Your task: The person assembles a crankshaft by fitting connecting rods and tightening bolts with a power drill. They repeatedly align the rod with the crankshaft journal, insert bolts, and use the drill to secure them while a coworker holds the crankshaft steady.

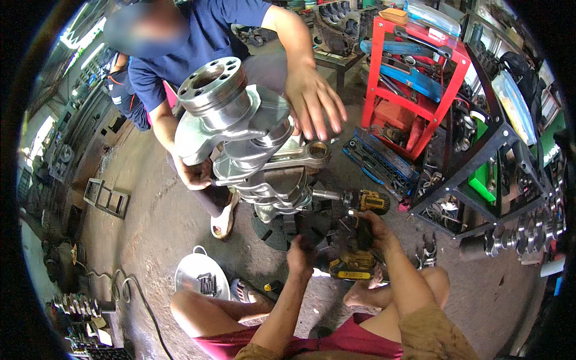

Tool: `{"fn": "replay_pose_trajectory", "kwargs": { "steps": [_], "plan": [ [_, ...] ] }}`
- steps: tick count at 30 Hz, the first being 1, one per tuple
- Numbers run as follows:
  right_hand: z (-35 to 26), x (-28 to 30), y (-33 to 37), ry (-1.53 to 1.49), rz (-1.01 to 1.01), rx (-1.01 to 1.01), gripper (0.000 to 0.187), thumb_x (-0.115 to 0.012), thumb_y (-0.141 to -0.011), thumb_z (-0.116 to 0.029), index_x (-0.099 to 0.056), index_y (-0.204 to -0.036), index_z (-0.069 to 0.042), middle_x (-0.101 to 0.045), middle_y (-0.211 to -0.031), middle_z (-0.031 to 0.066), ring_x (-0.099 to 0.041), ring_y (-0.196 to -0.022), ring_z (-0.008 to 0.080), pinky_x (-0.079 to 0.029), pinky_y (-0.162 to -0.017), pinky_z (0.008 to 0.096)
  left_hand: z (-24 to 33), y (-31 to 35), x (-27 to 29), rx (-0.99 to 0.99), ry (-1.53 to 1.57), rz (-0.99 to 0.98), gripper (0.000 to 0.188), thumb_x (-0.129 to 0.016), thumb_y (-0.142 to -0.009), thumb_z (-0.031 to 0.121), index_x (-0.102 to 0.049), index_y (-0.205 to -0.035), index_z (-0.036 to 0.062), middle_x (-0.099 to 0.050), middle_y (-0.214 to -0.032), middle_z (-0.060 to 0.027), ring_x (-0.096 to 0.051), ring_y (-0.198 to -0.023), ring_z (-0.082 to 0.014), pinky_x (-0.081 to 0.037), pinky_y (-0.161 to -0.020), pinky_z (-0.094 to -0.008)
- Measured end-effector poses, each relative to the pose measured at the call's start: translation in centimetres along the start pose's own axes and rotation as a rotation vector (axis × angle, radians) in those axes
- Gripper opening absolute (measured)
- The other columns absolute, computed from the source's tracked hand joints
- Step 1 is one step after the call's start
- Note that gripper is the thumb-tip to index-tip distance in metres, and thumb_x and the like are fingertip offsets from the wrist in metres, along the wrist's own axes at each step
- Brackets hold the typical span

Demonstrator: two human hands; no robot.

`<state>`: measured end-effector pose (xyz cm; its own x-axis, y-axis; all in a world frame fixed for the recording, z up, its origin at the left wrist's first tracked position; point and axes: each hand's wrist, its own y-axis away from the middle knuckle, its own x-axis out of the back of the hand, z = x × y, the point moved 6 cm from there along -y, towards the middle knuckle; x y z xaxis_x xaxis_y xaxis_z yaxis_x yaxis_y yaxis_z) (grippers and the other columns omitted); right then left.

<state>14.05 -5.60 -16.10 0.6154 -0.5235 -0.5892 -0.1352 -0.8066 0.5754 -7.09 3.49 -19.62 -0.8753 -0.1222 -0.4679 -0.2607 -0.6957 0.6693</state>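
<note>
A large steel crankshaft [258, 144] stands upright in front of me, with a connecting rod [315, 155] sticking out to its right. My right hand [377, 229] is wrapped round the handle of a yellow and black cordless impact wrench [373, 202]. Its long socket points left, and the tip reaches the crankshaft's lower part. Below the crankshaft, my left hand [300, 257] is closed at a dark thing too shadowed to make out. Across from me a co-worker supports the crankshaft with one hand [195, 174] low on its left; the other hand [313, 102] is spread above the rod.
A white bucket [187, 264] with several bolts stands left of my leg. To the right are a red tool cart [375, 66], a socket set case [378, 162] and a black metal rack [462, 171]. A cable [141, 294] crosses the floor at left; another crankshaft [510, 239] lies at right.
</note>
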Motion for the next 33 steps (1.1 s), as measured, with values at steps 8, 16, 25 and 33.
{"fn": "replay_pose_trajectory", "kwargs": {
  "steps": [8,16,25,33],
  "plan": [
    [-3.5,-3.4,7.9,0.895,0.013,0.299,0.049,-0.080,-0.073,-0.017,-0.064,-0.118,-0.006,-0.068,-0.108,0.0031,-0.064,-0.092,0.0153,-0.052,-0.082,0.0326,-4.4,-4.8,-4.1,0.360,0.499,-0.674,0.027,-0.049,-0.097,0.035,-0.062,-0.098,0.0109,-0.064,-0.093,-0.0055,-0.059,-0.088,-0.0248,-0.049,-0.078,-0.0409],
    [-2.5,-7.4,11.2,1.554,-0.040,0.257,0.050,-0.083,-0.064,-0.033,-0.068,-0.103,-0.005,-0.070,-0.095,0.0194,-0.067,-0.090,0.0365,-0.053,-0.080,0.0422,-11.8,-6.8,5.6,0.468,0.424,-0.089,0.015,-0.051,-0.092,0.021,-0.054,-0.082,0.0089,-0.058,-0.079,-0.0074,-0.058,-0.078,-0.0269,-0.049,-0.083,-0.0462],
    [5.4,-3.6,8.3,1.252,-0.040,0.303,0.066,-0.089,-0.060,-0.032,-0.063,-0.117,-0.008,-0.069,-0.111,0.0118,-0.065,-0.100,0.0228,-0.050,-0.091,0.0368,-3.5,-1.3,4.9,0.364,0.767,0.100,0.019,-0.042,-0.086,0.017,-0.037,-0.068,0.0132,-0.039,-0.059,-0.0043,-0.043,-0.051,-0.0182,-0.043,-0.051,-0.0323],
    [7.4,3.4,6.9,1.145,0.499,0.421,0.090,-0.092,-0.056,-0.032,-0.049,-0.131,-0.006,-0.063,-0.120,0.0174,-0.061,-0.110,0.0315,-0.047,-0.097,0.0420,-6.9,-1.9,3.2,0.159,0.650,0.145,0.020,-0.048,-0.083,0.024,-0.041,-0.071,0.0106,-0.044,-0.067,-0.0066,-0.048,-0.060,-0.0241,-0.046,-0.058,-0.0383]
  ]
}}
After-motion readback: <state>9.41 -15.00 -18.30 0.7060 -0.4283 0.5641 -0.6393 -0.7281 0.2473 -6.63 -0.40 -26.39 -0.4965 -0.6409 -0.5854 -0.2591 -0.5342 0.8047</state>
